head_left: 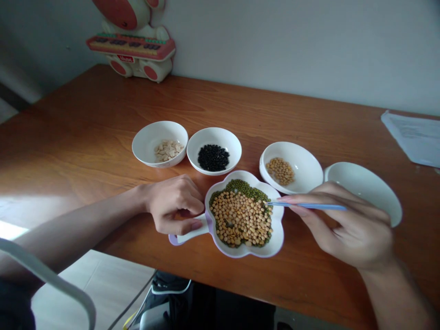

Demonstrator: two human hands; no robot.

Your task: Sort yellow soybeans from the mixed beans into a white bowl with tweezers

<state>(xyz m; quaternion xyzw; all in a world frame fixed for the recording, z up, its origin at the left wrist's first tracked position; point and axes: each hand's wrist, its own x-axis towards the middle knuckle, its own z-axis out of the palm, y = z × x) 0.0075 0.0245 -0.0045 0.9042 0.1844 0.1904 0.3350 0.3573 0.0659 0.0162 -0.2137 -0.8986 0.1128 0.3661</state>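
Note:
My left hand (pixel 175 204) is closed around the handle of a white and lilac flower-shaped dish (pixel 279 236) near the table's front edge. Inside the dish, yellow soybeans (pixel 237 213) lie over and among green mung beans (pixel 242 187), which show mostly along the far side. Blue tweezers (pixel 319 206) are pinched in my right hand (pixel 357 224). Their tips reach over the dish's right side, at the beans; whether a bean is between them I cannot tell. Just behind the dish, a white bowl (pixel 307 167) contains a small heap of soybeans (pixel 281 171).
Two more white bowls stand behind: one (pixel 142 144) with pale flat seeds, another (pixel 234 145) with black beans. My right hand partly covers a fourth bowl (pixel 367 192). A toy keyboard (pixel 132 48) sits at the back left, papers (pixel 415 137) at the right. The wooden table's (pixel 192 266) front edge is near.

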